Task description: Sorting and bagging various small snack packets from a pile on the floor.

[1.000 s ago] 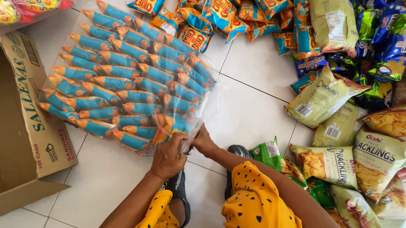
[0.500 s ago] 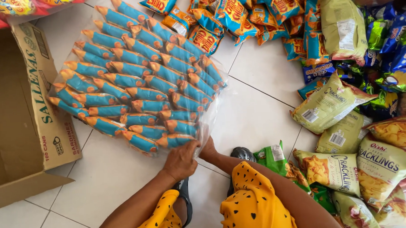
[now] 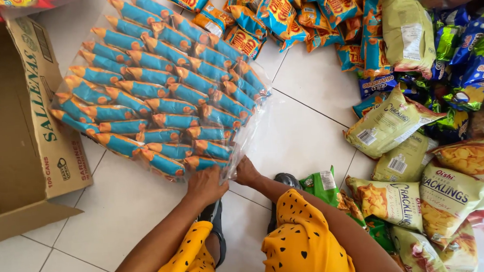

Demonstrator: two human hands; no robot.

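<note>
Clear, crinkled plastic bag (image 3: 158, 96) lies flat on glossy white floor tiles (image 3: 302, 133), packed with rows of slim blue-and-orange snack packs (image 3: 164, 107). Left hand (image 3: 206, 185) is clamped on the bag's near edge; right hand (image 3: 245, 171) pinches the same edge just beside it. The bag extends away from both hands. Brown corrugated box (image 3: 24, 134), open, sits left of the bag. Foil chip bags (image 3: 416, 144), green and orange, are heaped to the right.
</note>
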